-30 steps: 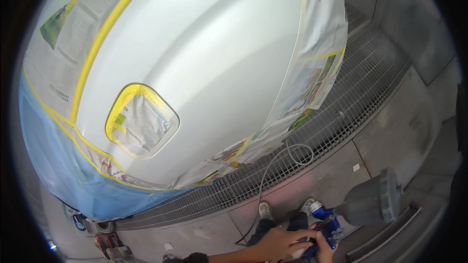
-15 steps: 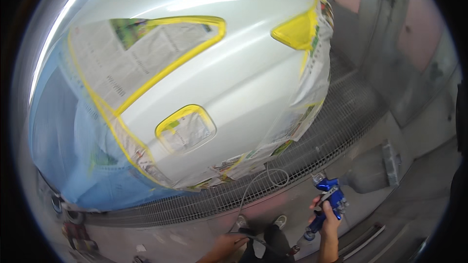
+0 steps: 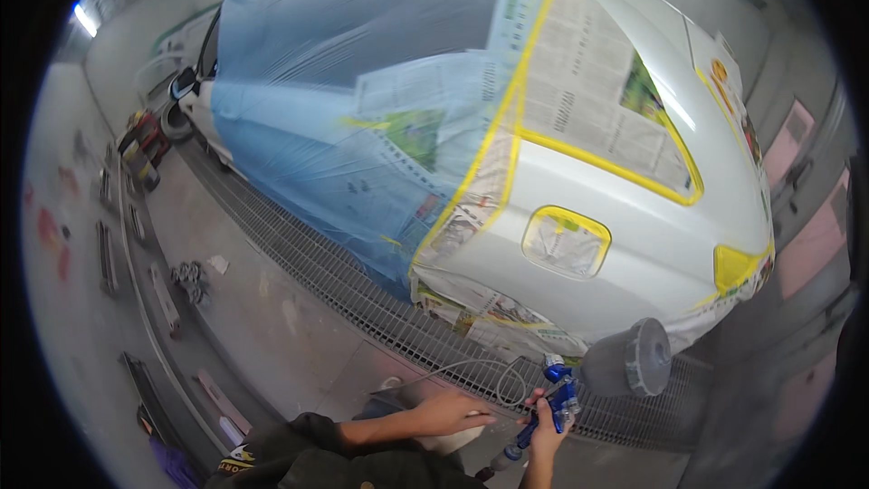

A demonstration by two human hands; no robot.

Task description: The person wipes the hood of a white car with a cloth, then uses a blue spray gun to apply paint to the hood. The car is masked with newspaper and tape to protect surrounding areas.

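My right hand [image 3: 545,435] is wrapped round the handle of a blue spray gun [image 3: 565,396]. A large grey translucent paint cup [image 3: 625,362] sits on the gun, tilted to the right. To the left of it, my left hand [image 3: 450,413] has its fingers curled together; whatever they hold, if anything, is hidden. Beyond the gun is the white rear side panel [image 3: 634,235] of a car. Newspaper [image 3: 579,81] edged with yellow tape covers its rear side window, and a taped paper patch [image 3: 568,243] covers the fuel door.
Blue masking film [image 3: 299,118] drapes the car's front part. A metal floor grate [image 3: 308,263] runs alongside. A thin pale hose [image 3: 513,389] loops over it near my hands. Long dark strips [image 3: 149,380] and small round parts [image 3: 188,281] lie at left; red equipment [image 3: 145,136] stands farther off.
My view has swung left, bringing the film-covered front and left wall into sight. The spray gun stays in my right hand. My left hand is now closer to it.
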